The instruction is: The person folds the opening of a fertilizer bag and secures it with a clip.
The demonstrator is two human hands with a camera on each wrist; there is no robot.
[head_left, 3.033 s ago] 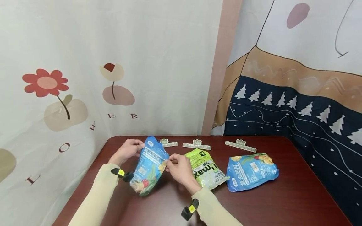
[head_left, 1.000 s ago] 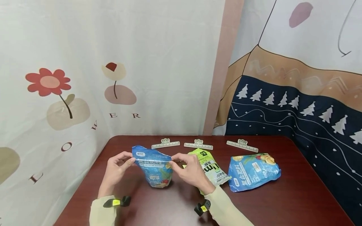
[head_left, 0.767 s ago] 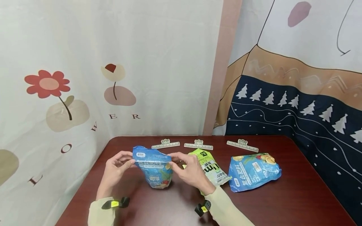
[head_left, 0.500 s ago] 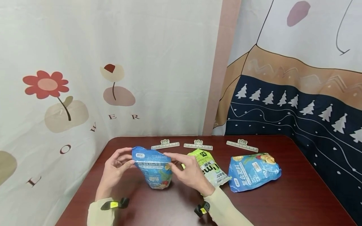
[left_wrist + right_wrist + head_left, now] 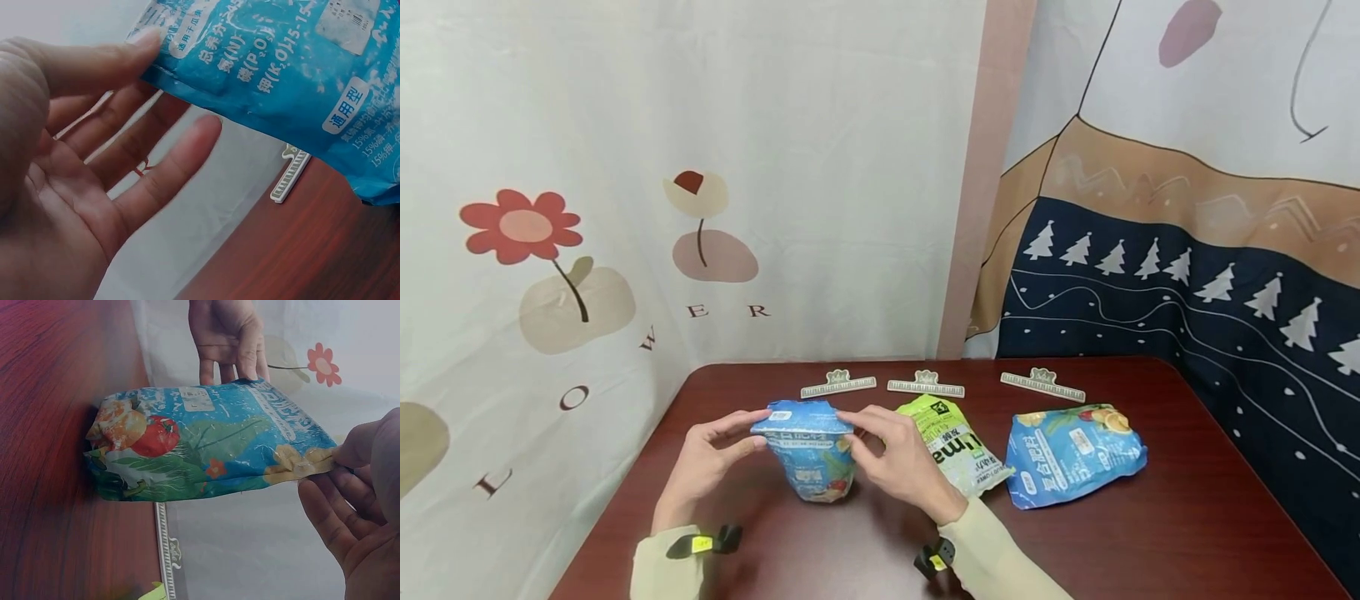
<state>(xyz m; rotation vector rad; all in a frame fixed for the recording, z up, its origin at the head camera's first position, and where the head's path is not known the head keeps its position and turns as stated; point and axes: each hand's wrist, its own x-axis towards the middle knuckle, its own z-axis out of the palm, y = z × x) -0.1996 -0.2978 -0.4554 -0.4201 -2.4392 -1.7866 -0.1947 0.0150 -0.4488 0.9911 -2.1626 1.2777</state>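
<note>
A blue fertilizer bag [image 5: 811, 462] with fruit and vegetable prints stands upright on the table, its top edge folded over. At its upper left corner, my left hand [image 5: 700, 462] pinches the edge between thumb and fingers. My right hand [image 5: 898, 458] pinches the opposite upper edge. In the left wrist view the left thumb lies over the bag's [image 5: 269, 81] printed face, with the little finger extended away from it. The right wrist view has the right hand [image 5: 356, 506] gripping the bag's [image 5: 206, 444] side seam near the top. The bag's back is hidden.
Three ruler clips, the left clip [image 5: 838, 385], middle clip [image 5: 927, 386] and right clip [image 5: 1042, 385], lie along the table's [image 5: 1195, 517] far edge. A green bag [image 5: 958, 450] lies right of the right hand, partly behind it. Beyond it lies another blue bag [image 5: 1075, 458].
Three seconds ago the bag was tilted, held at its upper left and right side. It then came upright between both hands, and its top edge has since folded down.
</note>
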